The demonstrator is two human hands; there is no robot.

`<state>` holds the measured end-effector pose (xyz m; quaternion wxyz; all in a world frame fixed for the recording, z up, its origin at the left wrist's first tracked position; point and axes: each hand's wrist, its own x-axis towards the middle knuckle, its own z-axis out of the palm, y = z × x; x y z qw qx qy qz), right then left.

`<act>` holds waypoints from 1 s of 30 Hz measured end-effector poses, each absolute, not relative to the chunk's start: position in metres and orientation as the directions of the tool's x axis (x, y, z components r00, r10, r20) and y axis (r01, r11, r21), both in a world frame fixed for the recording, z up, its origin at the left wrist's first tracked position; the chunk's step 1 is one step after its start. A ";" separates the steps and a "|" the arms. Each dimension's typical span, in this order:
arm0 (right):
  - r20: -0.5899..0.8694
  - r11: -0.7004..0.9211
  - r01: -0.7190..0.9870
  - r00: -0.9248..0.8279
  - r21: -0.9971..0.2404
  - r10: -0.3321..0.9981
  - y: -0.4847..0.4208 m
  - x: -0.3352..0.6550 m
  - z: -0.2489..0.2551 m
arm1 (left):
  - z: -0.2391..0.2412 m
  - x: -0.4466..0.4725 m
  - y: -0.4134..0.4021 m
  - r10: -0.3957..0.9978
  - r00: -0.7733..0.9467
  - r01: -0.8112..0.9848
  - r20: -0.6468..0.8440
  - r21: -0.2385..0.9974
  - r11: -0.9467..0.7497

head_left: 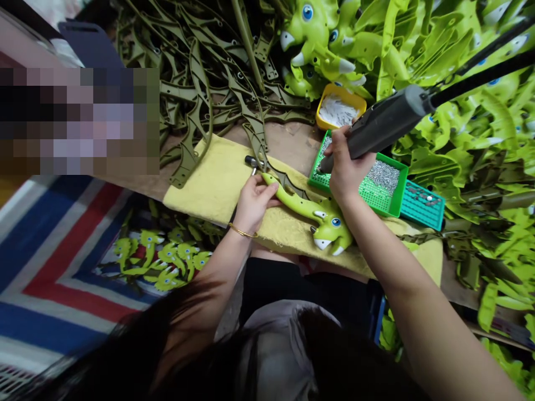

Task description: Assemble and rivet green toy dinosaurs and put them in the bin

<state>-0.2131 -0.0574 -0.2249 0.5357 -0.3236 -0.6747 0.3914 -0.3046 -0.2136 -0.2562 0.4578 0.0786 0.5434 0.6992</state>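
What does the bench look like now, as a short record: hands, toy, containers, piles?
Left hand: grips the thin end of the toy
Right hand: holds a black driver, its tip over the green basket
Toy: on the yellow cloth, blue eye up, head end toward the right forearm
Green basket: small metal screws
Yellow tub: white pieces; beyond the green basket
Teal tray: few small dark pieces; right of the green basket
Piles: olive parts beyond the cloth; green parts at right
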 end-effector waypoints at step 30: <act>0.314 0.405 0.097 -0.478 -0.909 0.820 -0.141 -0.244 -0.209 | -0.260 -0.279 -0.216 0.750 -0.556 -0.592 -0.359 0.804 -0.055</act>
